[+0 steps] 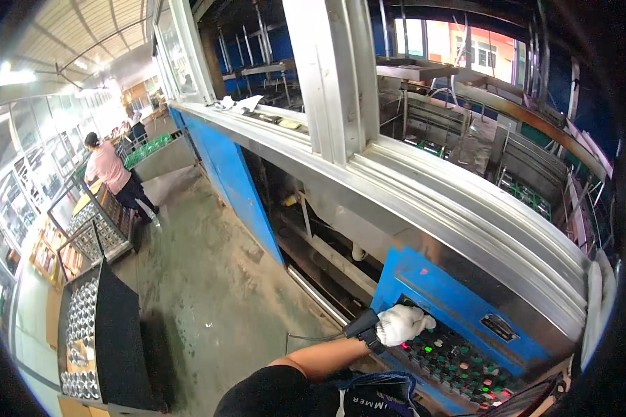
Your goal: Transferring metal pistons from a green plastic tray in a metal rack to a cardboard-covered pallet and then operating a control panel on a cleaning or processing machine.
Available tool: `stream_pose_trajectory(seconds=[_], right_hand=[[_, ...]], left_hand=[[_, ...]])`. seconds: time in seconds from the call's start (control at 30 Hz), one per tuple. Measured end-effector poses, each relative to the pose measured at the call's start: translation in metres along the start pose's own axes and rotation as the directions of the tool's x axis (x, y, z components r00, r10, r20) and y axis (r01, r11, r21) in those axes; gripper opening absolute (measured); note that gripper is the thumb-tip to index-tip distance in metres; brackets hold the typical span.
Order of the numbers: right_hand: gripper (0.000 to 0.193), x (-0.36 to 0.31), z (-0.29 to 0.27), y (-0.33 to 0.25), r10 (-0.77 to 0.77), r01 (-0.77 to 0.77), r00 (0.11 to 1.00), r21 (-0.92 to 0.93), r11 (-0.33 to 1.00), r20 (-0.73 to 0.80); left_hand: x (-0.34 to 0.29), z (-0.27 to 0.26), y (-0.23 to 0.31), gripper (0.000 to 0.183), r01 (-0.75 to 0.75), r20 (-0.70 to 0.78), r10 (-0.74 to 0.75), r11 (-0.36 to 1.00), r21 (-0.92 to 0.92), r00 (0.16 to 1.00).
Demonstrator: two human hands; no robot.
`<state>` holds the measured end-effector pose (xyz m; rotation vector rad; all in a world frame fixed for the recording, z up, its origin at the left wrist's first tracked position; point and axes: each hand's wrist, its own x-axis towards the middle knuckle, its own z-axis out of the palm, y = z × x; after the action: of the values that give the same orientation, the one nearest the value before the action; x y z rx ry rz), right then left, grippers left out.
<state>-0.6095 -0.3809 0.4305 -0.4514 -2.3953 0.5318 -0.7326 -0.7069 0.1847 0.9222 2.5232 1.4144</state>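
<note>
My left hand (402, 325), in a white glove, is at the upper left of a control panel crowded with buttons and small lights (459, 368). Its fingers are curled against the buttons; whatever lies under them is hidden. A black device (362, 324) is strapped at that wrist, with a thin cable trailing from it. Green and red lights glow on the panel just below the glove. A blue metal plate (438, 285) with a small label plate (499, 326) frames the buttons. My right hand is not in view.
Above the panel runs a long metal sill (459, 201) with window posts; racks and machinery stand behind it. At left is a dark-sided rack (122, 333) of shiny metal parts. A person in a pink top (111, 170) stands farther along the aisle. White cloth-like pieces (598, 292) hang at the right edge.
</note>
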Motion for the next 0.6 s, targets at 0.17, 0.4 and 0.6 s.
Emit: stream_pose_trajectory(seconds=[0.17, 0.4, 0.6], right_hand=[[0.043, 0.004, 0.005, -0.003, -0.073, 0.063, 0.990, -0.087, 0.994, -0.118], [0.045, -0.057, -0.011, -0.026, -0.415, 0.310, 0.904, -0.510, 0.803, -0.103], [0.070, -0.113, 0.028, -0.006, -0.467, 0.436, 0.876, -0.216, 0.874, -0.120]], left_hand=[[-0.001, 0.011, -0.021, 0.018, -0.131, -0.108, 0.129, 0.991, -0.015, 0.986], [0.010, -0.005, 0.006, 0.023, -0.063, 0.179, 0.069, 0.997, -0.039, 0.981], [-0.004, 0.008, -0.043, 0.022, 0.126, 0.079, -0.115, 0.979, -0.157, 0.990]])
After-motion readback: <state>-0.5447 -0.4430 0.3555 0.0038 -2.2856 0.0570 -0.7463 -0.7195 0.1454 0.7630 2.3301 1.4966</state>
